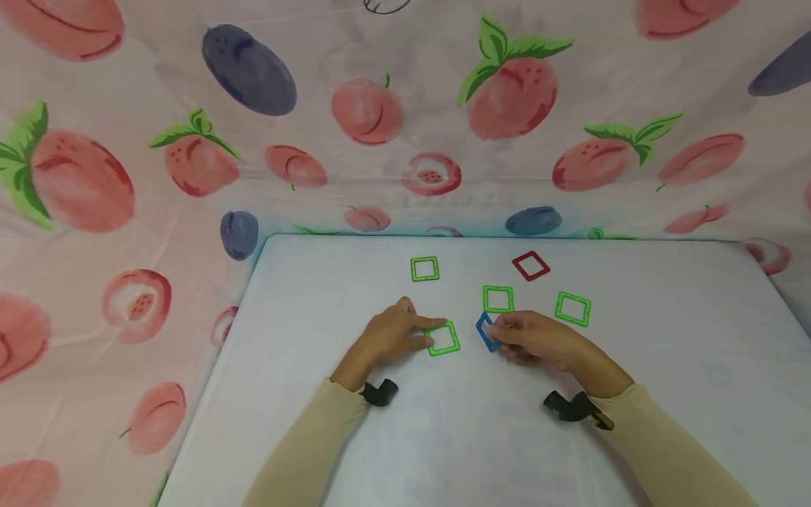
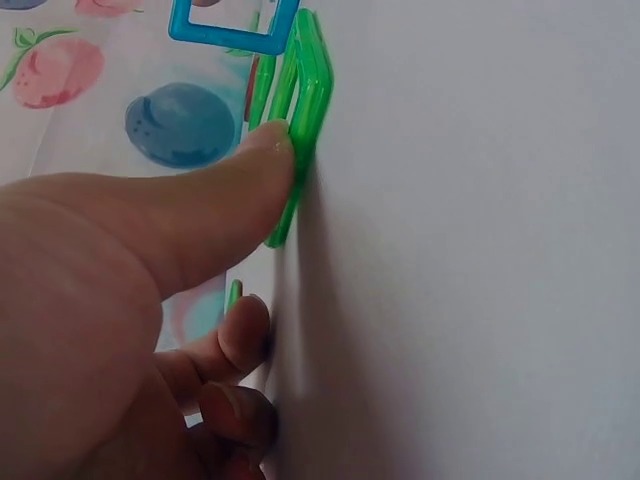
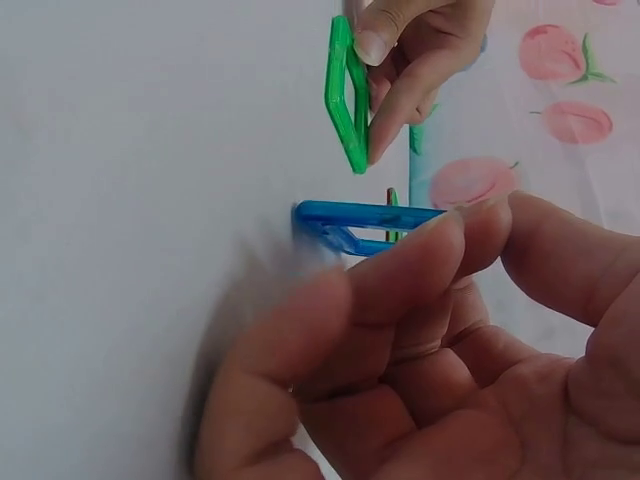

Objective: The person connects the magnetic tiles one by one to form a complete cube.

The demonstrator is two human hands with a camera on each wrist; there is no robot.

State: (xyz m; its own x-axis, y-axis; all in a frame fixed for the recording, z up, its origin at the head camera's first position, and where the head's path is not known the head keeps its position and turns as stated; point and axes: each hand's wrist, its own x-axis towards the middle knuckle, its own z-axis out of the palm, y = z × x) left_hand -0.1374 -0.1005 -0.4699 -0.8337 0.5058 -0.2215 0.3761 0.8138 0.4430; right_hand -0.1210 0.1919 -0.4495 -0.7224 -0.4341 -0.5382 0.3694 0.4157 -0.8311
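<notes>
My left hand (image 1: 391, 336) holds a green square plastic frame (image 1: 445, 351) between its index finger and thumb, at the frame's left side. In the left wrist view the thumb presses against that green frame (image 2: 318, 85), close to the table surface. Just to the right, my right hand (image 1: 535, 339) pinches a blue square frame (image 1: 484, 339) by its right edge. The blue frame (image 3: 365, 214) is tilted up from the table in the right wrist view, with a gap between it and the green one. The right hand's fingers are curled.
Beyond the hands lie a green square frame (image 1: 425, 279) at the back left, another green one (image 1: 498, 311) just past the blue frame, a third (image 1: 573, 322) to the right, and a red one (image 1: 531, 279) behind. A fruit-print cloth (image 1: 304, 127) hangs behind the white table (image 1: 469, 443).
</notes>
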